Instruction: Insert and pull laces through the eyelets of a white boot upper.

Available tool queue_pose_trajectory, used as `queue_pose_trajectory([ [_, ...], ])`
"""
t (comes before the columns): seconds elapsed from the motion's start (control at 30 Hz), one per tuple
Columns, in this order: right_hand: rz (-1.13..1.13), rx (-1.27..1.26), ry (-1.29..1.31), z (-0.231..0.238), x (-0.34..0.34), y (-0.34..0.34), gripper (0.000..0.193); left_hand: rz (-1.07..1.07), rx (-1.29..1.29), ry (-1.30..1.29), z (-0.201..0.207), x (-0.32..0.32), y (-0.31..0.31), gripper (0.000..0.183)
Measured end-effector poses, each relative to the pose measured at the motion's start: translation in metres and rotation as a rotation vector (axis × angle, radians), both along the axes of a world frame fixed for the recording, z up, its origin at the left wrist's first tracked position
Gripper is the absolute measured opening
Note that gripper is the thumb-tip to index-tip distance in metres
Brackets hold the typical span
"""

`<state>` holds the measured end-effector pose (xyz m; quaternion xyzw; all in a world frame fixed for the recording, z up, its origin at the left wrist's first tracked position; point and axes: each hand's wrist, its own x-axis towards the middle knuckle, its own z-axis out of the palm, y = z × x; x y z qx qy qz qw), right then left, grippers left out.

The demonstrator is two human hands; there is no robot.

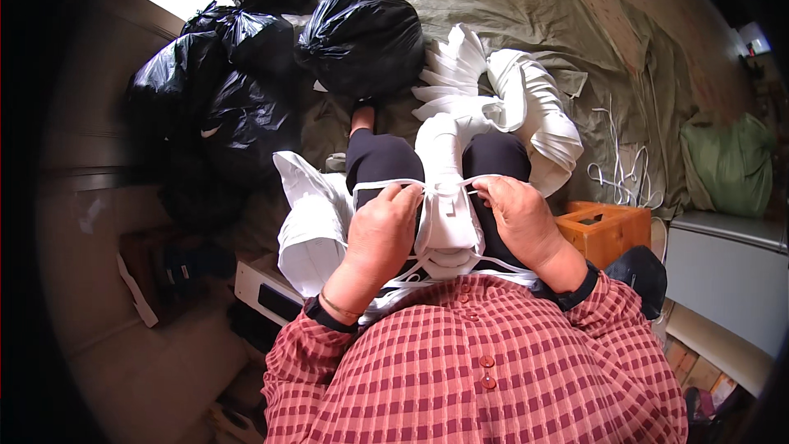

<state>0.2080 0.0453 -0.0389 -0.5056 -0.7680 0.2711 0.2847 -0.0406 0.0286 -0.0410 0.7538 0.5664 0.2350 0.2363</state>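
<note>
Lengthwise, white laced piece [452,233] points away from shirt [468,345].

White shoe upper [452,230] looks matt, black bag [362,45] glossy plastic.

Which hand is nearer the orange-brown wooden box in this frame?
Right. The right hand is a little to the left of the wooden box; the left hand is farther left, across the white piece on the lap.
</note>
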Motion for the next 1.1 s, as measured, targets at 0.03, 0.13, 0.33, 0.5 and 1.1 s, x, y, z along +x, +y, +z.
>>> queue_pose_trajectory([
  [0.03,0.003,0.012,-0.039,0.0,0.0,-0.001,0.023,0.005,-0.014,-0.068,0.001,-0.004,0.0,0.013],
  [0.13,-0.014,0.024,-0.077,0.001,-0.003,-0.001,0.021,0.02,-0.015,-0.058,0.003,-0.009,0.0,0.009],
  [0.33,0.005,0.066,-0.071,0.001,-0.007,0.003,0.017,-0.057,-0.007,0.06,0.002,0.002,0.012,0.007],
  [0.5,0.0,0.004,-0.005,-0.005,-0.005,0.008,0.012,-0.154,-0.058,0.018,-0.003,-0.005,0.031,0.007],
  [1.1,-0.129,-0.039,-0.32,0.007,-0.029,-0.015,0.018,0.055,0.056,0.023,-0.007,0.023,0.004,0.011],
])
